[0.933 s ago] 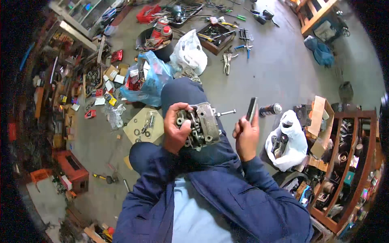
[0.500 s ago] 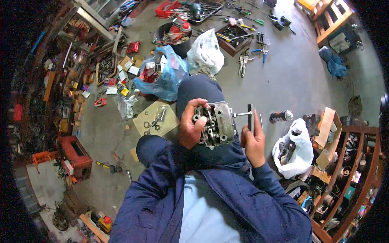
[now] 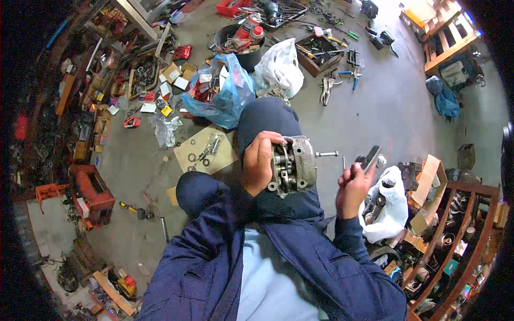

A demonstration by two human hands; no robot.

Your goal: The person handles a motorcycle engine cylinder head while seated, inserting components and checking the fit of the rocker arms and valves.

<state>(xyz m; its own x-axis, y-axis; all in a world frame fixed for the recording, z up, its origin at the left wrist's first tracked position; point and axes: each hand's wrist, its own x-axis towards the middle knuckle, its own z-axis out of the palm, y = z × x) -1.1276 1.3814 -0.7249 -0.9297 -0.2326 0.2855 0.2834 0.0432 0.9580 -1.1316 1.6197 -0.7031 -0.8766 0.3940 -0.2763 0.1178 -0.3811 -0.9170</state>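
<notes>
My left hand point(image 3: 261, 163) grips the left side of a metal engine cylinder head point(image 3: 306, 165), which rests on my raised thigh. Rocker arms and valve gear show in its open side. From its right side a long bolt point(image 3: 327, 154) sticks out, its outer end free. My right hand point(image 3: 353, 190) is closed around a flat dark metal bar point(image 3: 369, 159), tilted up and to the right, apart from the bolt. The bar's lower part is hidden in the fingers.
Left of my knees, a cardboard sheet point(image 3: 222, 155) carries rings and a small bag of parts. Ahead lie a blue plastic bag point(image 3: 235, 99), a white bag point(image 3: 281, 67) and a wooden tool tray point(image 3: 321, 67). To the right stand another white bag point(image 3: 393, 214) and a wooden rack point(image 3: 476, 251).
My right hand has drawn the metal bar away from the bolt's end, rightward, and tilted it. The cylinder head stays in my left hand, shifted slightly right in view.
</notes>
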